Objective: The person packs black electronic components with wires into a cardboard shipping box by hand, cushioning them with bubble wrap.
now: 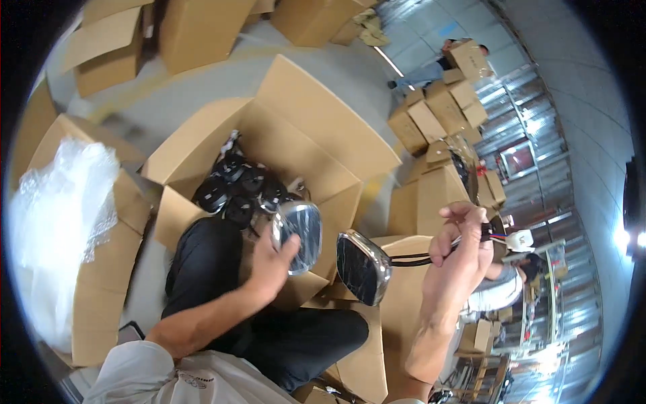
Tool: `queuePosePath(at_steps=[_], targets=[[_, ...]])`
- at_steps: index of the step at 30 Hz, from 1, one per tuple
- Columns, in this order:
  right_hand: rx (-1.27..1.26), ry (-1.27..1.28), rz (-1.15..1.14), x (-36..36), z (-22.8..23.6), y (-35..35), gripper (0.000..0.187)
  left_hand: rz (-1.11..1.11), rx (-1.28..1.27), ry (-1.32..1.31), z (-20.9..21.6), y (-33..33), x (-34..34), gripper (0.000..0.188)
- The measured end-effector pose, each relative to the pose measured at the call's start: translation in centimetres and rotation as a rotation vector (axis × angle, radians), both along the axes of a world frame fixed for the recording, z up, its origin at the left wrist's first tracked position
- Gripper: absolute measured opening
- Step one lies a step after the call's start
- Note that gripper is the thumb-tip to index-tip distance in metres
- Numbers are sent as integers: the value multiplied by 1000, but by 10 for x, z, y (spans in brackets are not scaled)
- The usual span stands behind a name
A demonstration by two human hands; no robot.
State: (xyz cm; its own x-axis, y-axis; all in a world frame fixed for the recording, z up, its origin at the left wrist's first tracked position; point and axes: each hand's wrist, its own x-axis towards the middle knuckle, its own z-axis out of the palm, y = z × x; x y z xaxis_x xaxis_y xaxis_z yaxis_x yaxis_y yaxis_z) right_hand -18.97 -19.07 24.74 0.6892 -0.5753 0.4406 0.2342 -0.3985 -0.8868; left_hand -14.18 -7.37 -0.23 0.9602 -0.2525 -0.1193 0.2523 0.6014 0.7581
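Note:
My left hand (270, 266) grips a rounded, chrome-rimmed mirror (303, 236) by its edge, thumb over the glossy face. My right hand (464, 239), raised to the right, is closed around the black cable (412, 260) of a second chrome-rimmed mirror (363, 267). That mirror's dark, shiny face is turned toward the left. Past the fingers, thin coloured wires end in a white plug (519, 240). Beyond my left hand stands an open cardboard box (316, 131). Several black round-ended parts (235, 185) are heaped inside it; their exact kind cannot be made out.
On the left, clear plastic wrap (64, 222) spills over another open box (108, 289). An open carton (404, 289) lies under my right arm. Stacked cartons (437, 114) stand at the back right near one person (424, 75); another person (501, 289) is by the shelving.

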Motion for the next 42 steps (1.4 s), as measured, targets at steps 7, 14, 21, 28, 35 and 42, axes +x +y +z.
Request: queuePosePath(at_steps=[7, 14, 21, 28, 35, 42], targets=[[39, 263, 298, 64, -60, 86, 18, -120, -120, -220, 1, -5, -19, 73], [-504, 149, 426, 120, -68, 37, 95, -333, -358, 67, 33, 24, 42, 54], [120, 566, 579, 143, -122, -12, 83, -295, -172, -279, 68, 47, 157, 40], [376, 735, 384, 220, -299, -74, 79, -23, 1060, -873, 1, 101, 207, 43], [743, 1152, 309, 174, -586, -135, 76, 70, 1429, -934, -85, 165, 178, 21], [-30, 1185, 47, 163, -624, -141, 69, 195, 1387, -1034, -84, 140, 186, 12]])
